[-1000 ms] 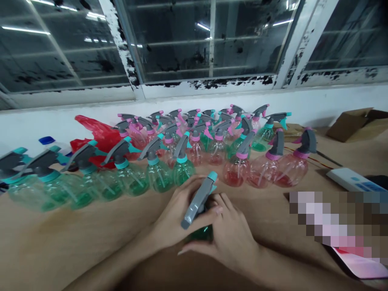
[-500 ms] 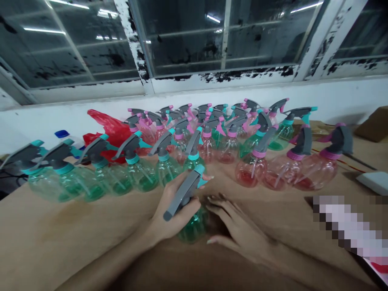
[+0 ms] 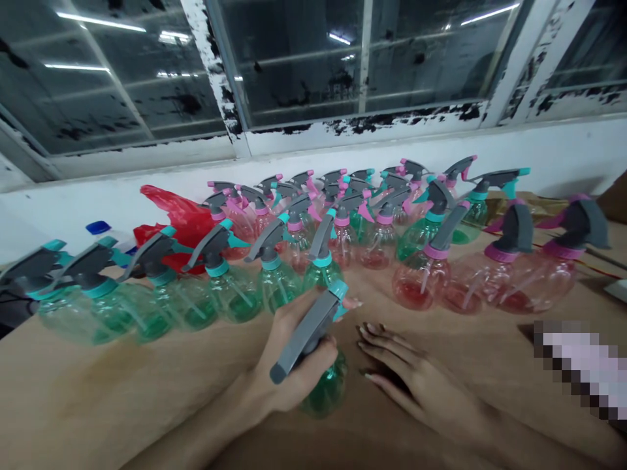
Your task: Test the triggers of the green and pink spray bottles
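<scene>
My left hand point(image 3: 298, 352) is closed round the neck of a green spray bottle point(image 3: 326, 391) with a grey and teal trigger head. The bottle is near the front of the table, and the hand covers its neck. To the right, my right hand point(image 3: 406, 365) lies with fingers stretched out, palm down over the table, apart from the bottle. Just behind my left hand stands another green spray bottle point(image 3: 321, 271), the end of a row of green bottles reaching left. Pink spray bottles point(image 3: 421, 287) stand to the right of it.
Several more pink and green spray bottles crowd the back of the table point(image 3: 161, 385) by the wall. A red plastic bag point(image 3: 176, 215) and a blue-capped bottle point(image 3: 100, 228) lie at back left. A blurred-out flat object point(image 3: 588, 365) is at right.
My right hand has drawn a little away from the bottle, to the right. My left hand still grips the bottle. The whole view has shifted slightly.
</scene>
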{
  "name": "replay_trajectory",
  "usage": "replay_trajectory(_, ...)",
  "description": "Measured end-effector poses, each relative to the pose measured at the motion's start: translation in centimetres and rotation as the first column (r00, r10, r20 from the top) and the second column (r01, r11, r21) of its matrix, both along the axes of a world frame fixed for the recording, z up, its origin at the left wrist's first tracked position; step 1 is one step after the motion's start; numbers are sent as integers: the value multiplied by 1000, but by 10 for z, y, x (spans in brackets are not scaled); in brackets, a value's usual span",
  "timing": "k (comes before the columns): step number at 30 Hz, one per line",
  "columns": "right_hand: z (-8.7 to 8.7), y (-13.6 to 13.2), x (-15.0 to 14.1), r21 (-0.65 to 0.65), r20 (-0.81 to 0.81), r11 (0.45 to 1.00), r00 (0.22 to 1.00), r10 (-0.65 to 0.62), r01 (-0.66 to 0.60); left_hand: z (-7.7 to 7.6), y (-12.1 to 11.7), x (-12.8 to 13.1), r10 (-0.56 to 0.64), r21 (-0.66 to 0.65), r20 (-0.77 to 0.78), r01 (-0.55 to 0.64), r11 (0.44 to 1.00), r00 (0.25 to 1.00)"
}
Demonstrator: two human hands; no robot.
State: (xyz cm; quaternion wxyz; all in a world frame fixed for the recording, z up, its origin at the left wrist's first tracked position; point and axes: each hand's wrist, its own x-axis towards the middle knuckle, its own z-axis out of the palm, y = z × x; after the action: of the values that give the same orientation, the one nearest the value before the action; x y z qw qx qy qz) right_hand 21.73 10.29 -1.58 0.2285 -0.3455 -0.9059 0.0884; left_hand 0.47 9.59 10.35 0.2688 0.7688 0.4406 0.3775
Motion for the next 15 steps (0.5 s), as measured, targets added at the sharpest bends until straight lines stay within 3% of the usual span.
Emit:
replay_trajectory(5, -1, 0, 1, -7, 2, 1000, 1000, 1, -1, 0, -1, -1, 37, -41, -53, -39, 998, 998)
replay_trajectory(12, 1, 0, 0, -10, -36, 1000, 999, 2, -2, -1, -2, -2, 58, 44, -36, -56, 997, 998)
replay_trajectory(15, 1, 0, 1, -22, -31, 1000, 999, 9, -10, 0, 0, 0, 110, -10, -21, -110, 994, 994)
